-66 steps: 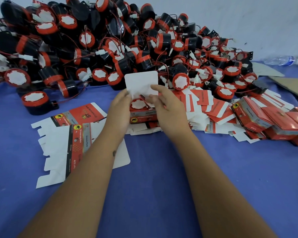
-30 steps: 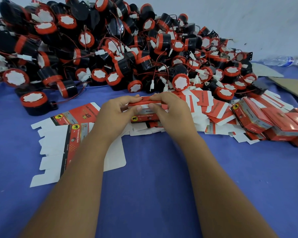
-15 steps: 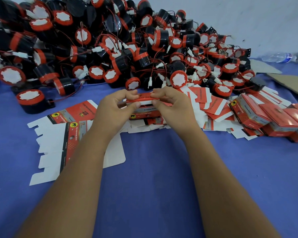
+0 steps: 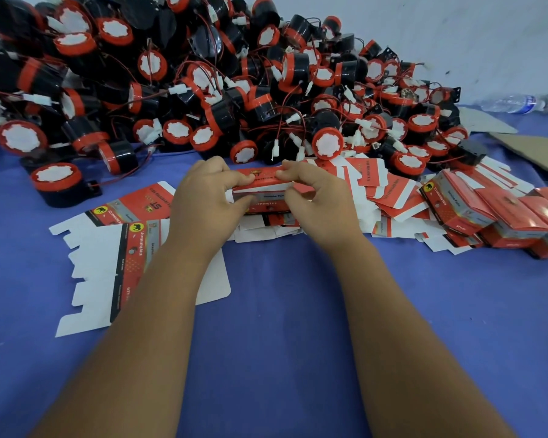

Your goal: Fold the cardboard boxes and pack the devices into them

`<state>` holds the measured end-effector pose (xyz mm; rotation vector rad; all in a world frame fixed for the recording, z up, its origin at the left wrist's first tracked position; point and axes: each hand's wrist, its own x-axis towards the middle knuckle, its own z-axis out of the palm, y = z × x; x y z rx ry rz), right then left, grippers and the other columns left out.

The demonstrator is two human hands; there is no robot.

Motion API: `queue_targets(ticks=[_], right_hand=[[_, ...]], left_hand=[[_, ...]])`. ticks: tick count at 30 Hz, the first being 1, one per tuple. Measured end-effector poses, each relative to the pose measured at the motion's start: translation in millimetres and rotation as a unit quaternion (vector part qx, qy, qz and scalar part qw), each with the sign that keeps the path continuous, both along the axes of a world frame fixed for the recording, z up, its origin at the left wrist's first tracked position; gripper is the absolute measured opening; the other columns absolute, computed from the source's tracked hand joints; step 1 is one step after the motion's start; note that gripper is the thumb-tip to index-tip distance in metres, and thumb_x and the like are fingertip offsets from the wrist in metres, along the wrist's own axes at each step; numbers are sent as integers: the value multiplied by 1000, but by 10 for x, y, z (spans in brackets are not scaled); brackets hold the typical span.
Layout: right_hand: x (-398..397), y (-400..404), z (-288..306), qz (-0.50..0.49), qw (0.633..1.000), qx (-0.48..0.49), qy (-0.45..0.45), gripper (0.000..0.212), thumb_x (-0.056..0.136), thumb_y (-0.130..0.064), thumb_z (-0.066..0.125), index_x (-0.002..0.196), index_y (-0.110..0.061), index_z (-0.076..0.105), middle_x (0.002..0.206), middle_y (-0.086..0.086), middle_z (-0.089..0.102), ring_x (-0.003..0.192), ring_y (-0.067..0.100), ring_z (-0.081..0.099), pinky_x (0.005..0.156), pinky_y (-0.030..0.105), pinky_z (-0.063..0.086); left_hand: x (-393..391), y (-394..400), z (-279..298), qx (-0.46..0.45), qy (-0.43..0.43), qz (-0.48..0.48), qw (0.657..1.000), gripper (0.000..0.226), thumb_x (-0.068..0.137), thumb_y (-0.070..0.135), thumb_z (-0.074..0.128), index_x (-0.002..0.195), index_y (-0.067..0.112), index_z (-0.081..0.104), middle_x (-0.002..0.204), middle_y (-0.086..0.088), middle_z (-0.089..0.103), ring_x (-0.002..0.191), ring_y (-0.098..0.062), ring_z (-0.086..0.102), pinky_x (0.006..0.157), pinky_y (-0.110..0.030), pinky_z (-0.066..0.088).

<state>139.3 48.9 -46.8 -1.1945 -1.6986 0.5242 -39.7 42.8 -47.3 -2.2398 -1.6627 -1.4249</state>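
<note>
While its top flap is pressed down, a small red-and-grey printed cardboard box point(image 4: 264, 192) is gripped from both ends above a blue cloth-covered table point(image 4: 282, 327). The box is pinched at its left end by the curled fingers and thumb of the left hand point(image 4: 203, 200), and at its right end by those of the right hand point(image 4: 317, 200). Whether a device is inside cannot be told, as the lid is folded over. Just beneath and behind the box, a loose heap of flat red-and-white unfolded cartons point(image 4: 383, 197) is spread toward the right. Two more flat carton blanks point(image 4: 108, 254), white side largely up, are laid out on the cloth to the left, partly covered by the left forearm. At the right edge, a row of closed red boxes point(image 4: 494, 216) is lined up side by side. Across the back, a large pile of black cylindrical devices with red rims, white paper-covered faces and red wires point(image 4: 203, 83) is banked against a pale wall. A clear plastic water bottle point(image 4: 516, 102) is seen lying at far right, near flat brown cardboard sheets point(image 4: 538, 150).
</note>
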Motion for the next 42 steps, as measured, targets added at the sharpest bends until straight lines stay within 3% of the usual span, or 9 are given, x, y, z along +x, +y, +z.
queue_targets(ticks=[7, 14, 21, 25, 28, 31, 35, 39, 42], right_hand=[[-16, -16, 3, -21, 997, 39, -65, 34, 89, -9, 56, 116, -24, 70, 137, -8, 59, 121, 8, 54, 90, 35, 53], [-41, 1, -30, -43, 989, 79, -115, 34, 90, -14, 61, 118, -29, 70, 141, -9, 56, 128, 9, 51, 86, 28, 49], [-93, 16, -42, -61, 981, 84, -163, 14, 88, -18, 63, 99, -15, 71, 144, -4, 53, 128, 16, 51, 84, 34, 49], [-145, 10, -16, -51, 978, 77, -187, 4, 89, -18, 61, 92, -15, 61, 142, 3, 53, 130, 22, 48, 78, 39, 50], [-179, 15, -3, -29, 977, 62, -201, 18, 84, -14, 63, 100, -14, 53, 133, 7, 50, 122, 27, 48, 74, 43, 51], [-146, -15, 2, -19, 990, 59, -129, 35, 77, -11, 71, 110, -11, 57, 122, 7, 45, 110, 24, 47, 82, 45, 51], [-16, -39, 106, -40, 995, 80, -43, 39, 70, -14, 80, 102, -15, 57, 110, -1, 40, 102, 17, 46, 84, 27, 47], [251, -44, 255, -179, 969, 143, 90, 39, 69, -14, 82, 95, -20, 54, 110, 1, 41, 99, 21, 54, 76, 29, 55], [581, -91, 249, -321, 923, 131, 168, 34, 68, -25, 75, 89, -22, 49, 111, -2, 36, 99, 28, 54, 77, 38, 54]], left_hand=[[113, -56, -7, 36, 34, -37, 998, 39, 85, -8, 66, 116, 13, 75, 97, -11, 63, 94, -34, 55, 73, -39, 44], [143, -36, -17, 32, 43, -2, 999, 30, 83, 7, 75, 112, 15, 76, 103, -6, 66, 100, -34, 53, 75, -44, 47], [211, -36, 25, 51, 83, 31, 995, 19, 83, 4, 67, 96, 9, 80, 77, -12, 65, 77, -39, 54, 64, -42, 42], [233, -95, 23, 9, 72, 42, 996, 22, 92, 9, 64, 107, 15, 79, 88, -10, 69, 85, -38, 56, 70, -41, 43], [219, -130, 23, 2, 64, 34, 997, 28, 92, 2, 62, 112, 15, 76, 101, -10, 72, 92, -39, 60, 73, -43, 48], [164, -108, 13, -2, 47, 21, 999, 30, 89, -3, 62, 110, 12, 77, 105, -10, 73, 96, -38, 64, 76, -45, 51], [204, -78, 18, 30, 19, -21, 999, 32, 89, -2, 60, 113, 12, 75, 117, -6, 71, 109, -29, 62, 92, -39, 45], [263, -62, 49, 34, 22, -40, 998, 32, 88, 11, 54, 112, 10, 74, 117, -5, 71, 109, -20, 58, 96, -32, 38], [253, -56, 42, -17, 22, -32, 999, 31, 86, 16, 51, 103, 11, 77, 108, -5, 73, 103, -30, 65, 93, -49, 49]])
